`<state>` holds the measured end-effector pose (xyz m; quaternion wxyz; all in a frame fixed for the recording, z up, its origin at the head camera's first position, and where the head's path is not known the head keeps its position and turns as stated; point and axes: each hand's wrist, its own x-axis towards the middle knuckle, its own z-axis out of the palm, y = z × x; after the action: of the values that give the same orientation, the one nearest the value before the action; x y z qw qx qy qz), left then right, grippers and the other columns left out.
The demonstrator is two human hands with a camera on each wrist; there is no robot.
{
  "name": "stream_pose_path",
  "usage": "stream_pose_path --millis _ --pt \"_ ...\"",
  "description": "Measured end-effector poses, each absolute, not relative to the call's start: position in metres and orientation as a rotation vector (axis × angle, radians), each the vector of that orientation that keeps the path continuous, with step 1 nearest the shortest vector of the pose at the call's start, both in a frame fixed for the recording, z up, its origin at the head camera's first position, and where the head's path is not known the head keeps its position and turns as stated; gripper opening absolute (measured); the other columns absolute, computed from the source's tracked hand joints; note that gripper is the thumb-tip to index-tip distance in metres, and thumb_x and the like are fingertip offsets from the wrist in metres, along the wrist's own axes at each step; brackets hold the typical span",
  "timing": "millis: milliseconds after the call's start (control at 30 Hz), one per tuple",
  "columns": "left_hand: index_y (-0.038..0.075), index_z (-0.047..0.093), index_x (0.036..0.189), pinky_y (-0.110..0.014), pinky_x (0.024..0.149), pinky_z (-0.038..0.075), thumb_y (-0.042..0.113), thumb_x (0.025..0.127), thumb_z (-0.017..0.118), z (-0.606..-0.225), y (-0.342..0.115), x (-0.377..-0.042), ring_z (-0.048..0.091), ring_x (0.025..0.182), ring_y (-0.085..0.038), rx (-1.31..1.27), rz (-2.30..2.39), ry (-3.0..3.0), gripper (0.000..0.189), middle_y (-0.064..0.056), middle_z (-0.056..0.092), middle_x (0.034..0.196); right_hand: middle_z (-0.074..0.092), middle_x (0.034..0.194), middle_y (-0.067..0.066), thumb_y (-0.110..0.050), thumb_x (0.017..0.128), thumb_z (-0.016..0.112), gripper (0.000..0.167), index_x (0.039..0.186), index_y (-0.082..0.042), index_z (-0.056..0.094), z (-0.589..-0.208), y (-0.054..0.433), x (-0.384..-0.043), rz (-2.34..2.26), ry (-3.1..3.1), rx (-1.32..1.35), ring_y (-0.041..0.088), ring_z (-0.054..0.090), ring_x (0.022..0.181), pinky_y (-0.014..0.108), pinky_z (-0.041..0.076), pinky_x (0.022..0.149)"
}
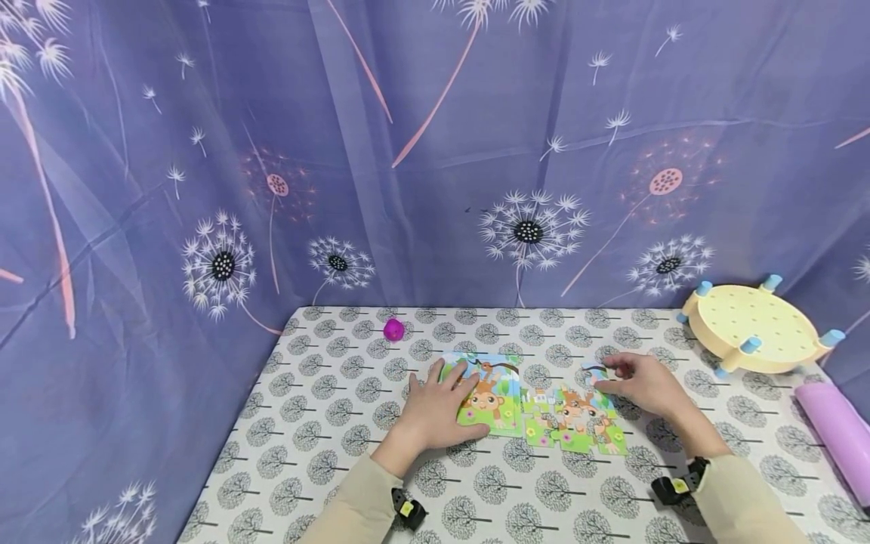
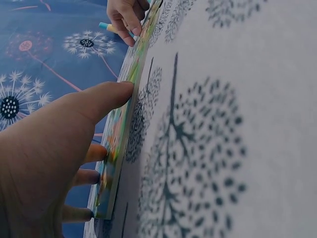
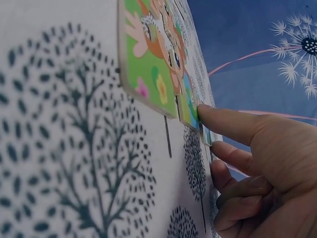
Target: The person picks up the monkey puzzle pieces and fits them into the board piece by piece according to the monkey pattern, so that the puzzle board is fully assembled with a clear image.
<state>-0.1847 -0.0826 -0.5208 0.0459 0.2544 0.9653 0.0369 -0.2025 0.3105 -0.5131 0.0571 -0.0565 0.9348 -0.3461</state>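
Nearest: beige sleeves (image 1: 356, 499), wrist cams (image 1: 409, 512) below the hands. L hand (image 1: 438, 412) spread wide, fingers touching monkey pic board (image 1: 504, 418). R hand (image 1: 646, 385) pinches bluish pc (image 1: 593, 372), thumb + index close tog., at far R corner of part-built monkey puzzle (image 1: 576, 438), btwn hands. Magenta obj. (image 1: 393, 329) beyond L hand; yellow oval stand (image 1: 754, 325) + purple roll (image 1: 834, 434) R of R hand.

Inscriptions: no text, label, brand, number or sign was legible on the monkey picture board (image 1: 485, 402), the puzzle pieces (image 1: 573, 415) just right of it, or the lilac roll (image 1: 834, 434) farther right.
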Motion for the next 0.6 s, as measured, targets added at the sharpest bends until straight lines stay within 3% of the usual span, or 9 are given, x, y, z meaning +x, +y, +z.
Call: stream_pose_path --millis 300,600 --pt "0.029 0.034 0.164 -0.081 0.108 0.028 0.086 0.087 0.046 -0.5226 -0.0784 -0.1866 0.022 0.154 -0.043 0.786 0.096 2.950 0.097 0.002 0.024 0.171 0.054 0.088 0.005 -0.029 0.090 0.082 0.057 0.128 0.007 0.061 -0.5161 0.3099 -0.2049 -1.107 2.775 -0.181 0.019 0.047 0.072 0.029 0.041 0.056" --pt "0.039 0.030 0.164 -0.081 0.107 0.029 0.085 0.089 0.046 -0.5185 -0.0744 -0.1855 0.023 0.152 -0.049 0.822 0.085 2.953 0.089 -0.004 0.027 0.170 0.061 0.105 0.010 -0.030 0.089 0.083 0.058 0.126 0.006 0.055 -0.5131 0.3077 -0.2038 -1.101 2.762 -0.171 0.022 0.056 0.087 0.035 0.050 0.073"
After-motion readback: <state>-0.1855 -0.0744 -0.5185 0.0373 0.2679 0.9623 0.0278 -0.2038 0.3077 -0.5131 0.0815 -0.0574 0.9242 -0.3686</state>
